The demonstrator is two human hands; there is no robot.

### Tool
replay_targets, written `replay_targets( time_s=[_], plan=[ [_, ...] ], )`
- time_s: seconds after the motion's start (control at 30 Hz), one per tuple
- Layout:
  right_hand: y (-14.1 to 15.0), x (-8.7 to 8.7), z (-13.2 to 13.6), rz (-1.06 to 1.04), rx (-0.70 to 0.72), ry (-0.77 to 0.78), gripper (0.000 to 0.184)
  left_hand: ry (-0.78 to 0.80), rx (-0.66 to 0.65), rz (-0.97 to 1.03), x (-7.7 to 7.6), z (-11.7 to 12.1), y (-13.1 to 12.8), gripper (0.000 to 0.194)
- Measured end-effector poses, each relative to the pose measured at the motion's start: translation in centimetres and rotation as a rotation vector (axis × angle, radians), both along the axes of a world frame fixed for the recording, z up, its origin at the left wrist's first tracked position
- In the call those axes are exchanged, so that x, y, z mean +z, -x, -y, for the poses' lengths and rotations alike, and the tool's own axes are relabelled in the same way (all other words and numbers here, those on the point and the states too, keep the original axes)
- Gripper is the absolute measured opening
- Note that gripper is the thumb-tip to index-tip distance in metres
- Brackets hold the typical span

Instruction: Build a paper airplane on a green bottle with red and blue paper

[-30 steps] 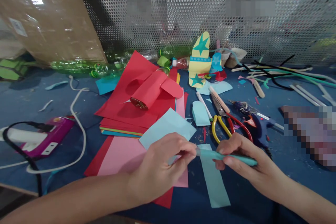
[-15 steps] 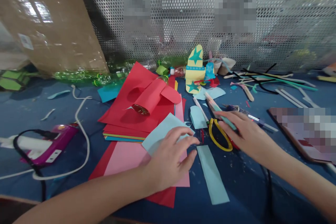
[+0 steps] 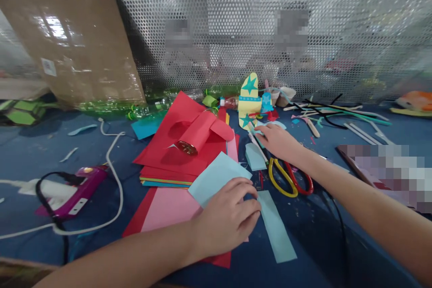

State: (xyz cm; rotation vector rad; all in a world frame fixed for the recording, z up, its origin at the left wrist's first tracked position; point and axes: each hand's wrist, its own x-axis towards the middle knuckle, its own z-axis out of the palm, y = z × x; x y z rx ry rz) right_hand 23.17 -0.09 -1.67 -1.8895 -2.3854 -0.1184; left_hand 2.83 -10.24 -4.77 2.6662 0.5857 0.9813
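From the head view, the right hand (image 3: 280,141) reaches over the table past the scissors (image 3: 290,174), its fingertips bent down at a white pen (image 3: 259,147) and a sliver of turquoise beside it; whether they are clamped on anything cannot be told, since the knuckles hide the undersides. The left hand (image 3: 227,218) rests low over the pink paper (image 3: 170,209), fingers curled and close together with the thumb below, and again any grip is hidden. Just beside its fingertips, a pale blue paper strip (image 3: 277,229) lies flat on the blue table, right of the hand, while a pale blue paper sheet (image 3: 218,175) lies partly beneath the hand. The strip looks light and thin, likely to bend, crease or drift at a touch; a lifted corner or both long edges, pinched softly, would suit it best. The sheet should behave alike, and is best taken by its free upper corner. The white pen, by contrast, looks stiff, light and smooth, so it may roll; its mid-barrel, clear of the scissors' handles, seems the surest hold.
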Motion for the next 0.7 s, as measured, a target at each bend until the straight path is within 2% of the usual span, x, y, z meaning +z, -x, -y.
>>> replay_targets(
  time_s=[0.17,0.3,0.43,0.5,0.57,0.7],
  plan=[
    [1.1,-0.1,0.3,0.010,-0.091,0.151,0.030,0.009,-0.022,0.012,-0.3,0.0,0.0,0.014],
    [1.3,-0.3,0.2,-0.095,-0.141,0.196,0.030,0.031,-0.014,-0.002,-0.3,0.0,0.0,0.014],
    [0.3,0.6,0.2,-0.309,-0.150,0.155,0.022,0.085,0.053,0.003,0.2,0.3,0.1,0.015],
    [-0.3,0.9,0.8,-0.435,-0.124,0.123,0.024,0.118,0.110,0.021,0.4,0.4,0.2,0.019],
    [-0.7,0.9,1.7,-0.547,-0.077,0.096,0.025,0.146,0.149,0.032,0.5,0.4,0.3,0.023],
    [-1.1,0.2,3.3,-0.654,-0.029,0.017,0.012,0.186,0.158,0.013,0.3,0.3,0.2,0.025]
  ],
)
